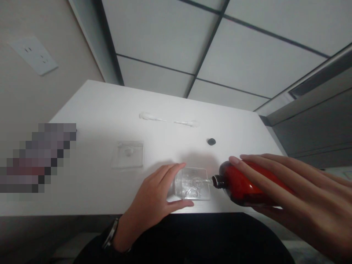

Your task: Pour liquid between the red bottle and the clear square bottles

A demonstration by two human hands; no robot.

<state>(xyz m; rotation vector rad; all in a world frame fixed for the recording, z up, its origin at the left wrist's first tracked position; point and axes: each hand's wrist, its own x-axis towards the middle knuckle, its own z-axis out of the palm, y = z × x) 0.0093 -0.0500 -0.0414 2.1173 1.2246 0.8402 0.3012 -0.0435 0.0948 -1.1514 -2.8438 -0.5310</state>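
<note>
My right hand grips an amber-red bottle, tipped on its side with its dark threaded neck pointing left. Clear liquid runs from the mouth into a clear square-sided container near the table's front edge. The thumb and fingers of my left hand are around the container's left side. Its exact shape is partly hidden by that hand. Beyond the bottle lies a small black cap. To the left of my left hand sits a clear square lid or dish.
Two clear plastic droppers lie tip to tip toward the back of the white table. A blurred-out object is at the left edge. A grey panelled partition stands behind the table, and a wall socket is at the upper left.
</note>
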